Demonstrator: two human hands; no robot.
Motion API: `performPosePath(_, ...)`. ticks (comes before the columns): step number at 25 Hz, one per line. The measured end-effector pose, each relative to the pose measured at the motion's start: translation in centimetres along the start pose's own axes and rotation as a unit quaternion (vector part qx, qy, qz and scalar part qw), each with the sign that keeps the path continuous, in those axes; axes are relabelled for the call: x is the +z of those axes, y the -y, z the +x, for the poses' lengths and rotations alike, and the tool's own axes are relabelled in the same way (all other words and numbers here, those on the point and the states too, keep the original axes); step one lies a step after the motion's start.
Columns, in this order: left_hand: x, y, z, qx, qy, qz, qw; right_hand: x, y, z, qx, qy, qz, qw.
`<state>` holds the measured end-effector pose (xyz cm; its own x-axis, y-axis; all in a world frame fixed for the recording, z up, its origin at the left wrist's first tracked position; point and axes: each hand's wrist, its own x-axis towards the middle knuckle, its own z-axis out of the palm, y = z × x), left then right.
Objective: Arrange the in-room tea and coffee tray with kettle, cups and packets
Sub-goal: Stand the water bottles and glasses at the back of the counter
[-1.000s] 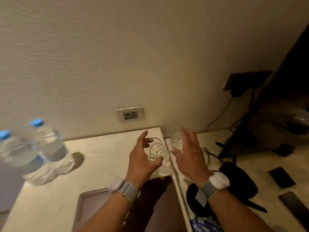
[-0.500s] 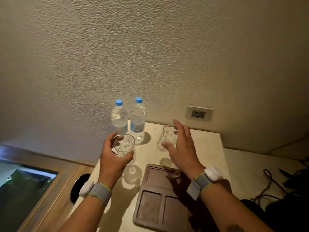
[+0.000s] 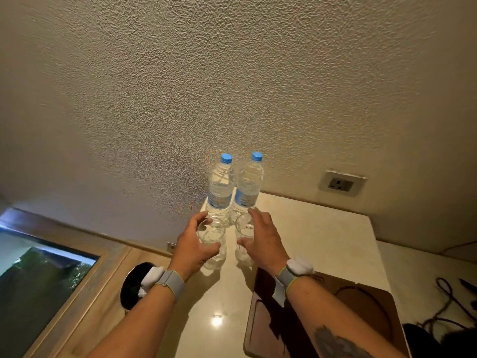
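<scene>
Two clear drinking glasses stand side by side on the pale counter (image 3: 322,236), just in front of two water bottles. My left hand (image 3: 192,245) grips the left glass (image 3: 212,235) around its side. My right hand (image 3: 263,241) holds the right glass (image 3: 244,229), thumb and fingers wrapped round it. The left water bottle (image 3: 220,188) and the right water bottle (image 3: 249,186), both with blue caps, stand upright against the wall. A brown compartmented tray (image 3: 366,308) lies on the counter at the lower right, partly under my right forearm.
A wall socket (image 3: 340,184) sits above the counter's back edge. A round black hole (image 3: 134,285) is set in the wooden ledge to the left, beside a window (image 3: 38,275). Dark cables (image 3: 449,301) lie past the counter's right edge.
Both hands have carried the glasses leftward and toward the bottles. The glasses now stand close together in front of the bottles. The view has swung left.
</scene>
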<state>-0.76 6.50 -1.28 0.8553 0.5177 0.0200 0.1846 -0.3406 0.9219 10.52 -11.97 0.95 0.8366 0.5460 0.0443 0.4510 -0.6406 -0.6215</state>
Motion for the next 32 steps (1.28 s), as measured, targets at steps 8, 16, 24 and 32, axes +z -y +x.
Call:
performPosePath(8,-0.3,0.9,1.5,0.047,0.054,0.100,0.992,2.1,-1.5,-0.5,0.004,0.003,-0.016,1.000)
performPosePath(16,1.0,0.8,-2.8,0.074,-0.089,0.086,0.990,-0.6,-2.2,-4.3,0.035,-0.014,0.090,0.995)
performPosePath(24,10.6,0.5,-14.6,0.356,0.197,0.160,0.899,-4.5,-12.6,-23.4,0.105,0.059,-0.071,0.990)
performPosePath(32,13.7,-1.2,-14.4,0.277,0.293,0.451,0.796,-4.6,-16.8,-28.5,0.114,0.055,-0.185,0.975)
